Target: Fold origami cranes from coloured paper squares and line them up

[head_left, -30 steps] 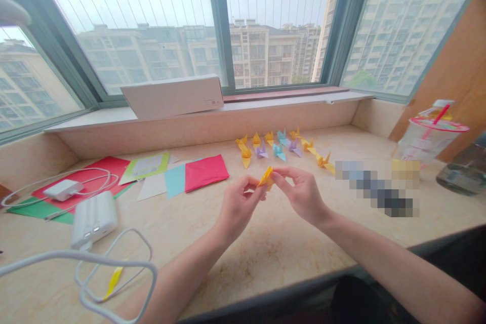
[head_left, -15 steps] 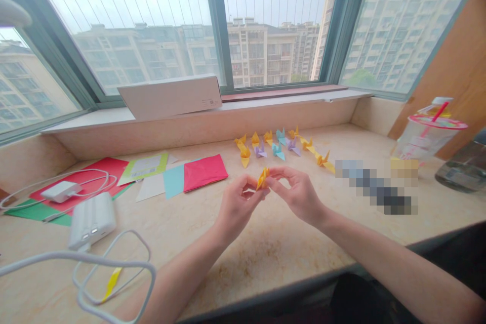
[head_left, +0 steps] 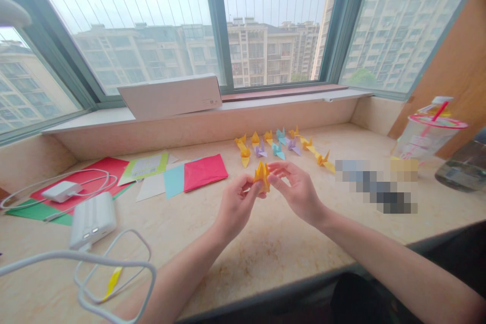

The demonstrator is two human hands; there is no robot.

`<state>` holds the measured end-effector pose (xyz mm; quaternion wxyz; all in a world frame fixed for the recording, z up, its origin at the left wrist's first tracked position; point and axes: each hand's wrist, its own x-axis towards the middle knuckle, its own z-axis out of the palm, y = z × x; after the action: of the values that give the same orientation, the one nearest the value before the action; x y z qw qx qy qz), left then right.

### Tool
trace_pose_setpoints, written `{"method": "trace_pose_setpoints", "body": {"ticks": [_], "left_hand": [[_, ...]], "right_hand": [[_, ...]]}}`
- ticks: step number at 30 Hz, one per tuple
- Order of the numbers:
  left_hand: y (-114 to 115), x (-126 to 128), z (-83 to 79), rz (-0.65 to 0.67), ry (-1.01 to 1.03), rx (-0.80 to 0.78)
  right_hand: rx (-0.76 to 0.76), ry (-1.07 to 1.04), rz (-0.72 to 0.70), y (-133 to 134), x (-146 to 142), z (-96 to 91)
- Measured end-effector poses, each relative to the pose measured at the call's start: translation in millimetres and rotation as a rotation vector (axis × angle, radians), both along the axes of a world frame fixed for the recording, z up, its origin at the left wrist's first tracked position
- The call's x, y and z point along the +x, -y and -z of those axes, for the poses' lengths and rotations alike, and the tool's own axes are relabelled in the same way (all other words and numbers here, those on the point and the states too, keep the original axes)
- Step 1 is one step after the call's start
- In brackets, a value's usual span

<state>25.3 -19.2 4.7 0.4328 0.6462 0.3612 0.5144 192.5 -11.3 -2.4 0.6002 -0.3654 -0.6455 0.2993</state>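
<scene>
Both my hands hold a small folded orange paper piece [head_left: 261, 176] above the stone counter [head_left: 235, 243], near its middle. My left hand [head_left: 237, 205] pinches the piece from below left with thumb and fingertips. My right hand [head_left: 298, 190] pinches its right side, fingers curled around it. Behind the hands, several finished paper cranes [head_left: 279, 148] in yellow, orange, teal and purple stand in a loose group on the counter.
Coloured paper sheets [head_left: 190, 174] lie at left centre. A white power bank [head_left: 93, 220], charger [head_left: 61, 191] and looping white cables [head_left: 114, 273] sit at the left. A white box [head_left: 170, 95] rests on the sill. A lidded drink cup [head_left: 427, 136] stands at the right.
The orange paper piece has been turned and opened wider between my fingers, and it sits slightly higher. Both hands have stayed in nearly the same place.
</scene>
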Motion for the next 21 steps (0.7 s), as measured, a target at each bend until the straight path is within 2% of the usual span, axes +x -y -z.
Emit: {"method": "trace_pose_setpoints", "body": {"ticks": [21], "left_hand": [[-3.6, -1.5, 8.4, -0.067, -0.119, 0.097]], "right_hand": [[-0.059, 0.029, 0.103, 1.7, 0.3, 1.8]]}}
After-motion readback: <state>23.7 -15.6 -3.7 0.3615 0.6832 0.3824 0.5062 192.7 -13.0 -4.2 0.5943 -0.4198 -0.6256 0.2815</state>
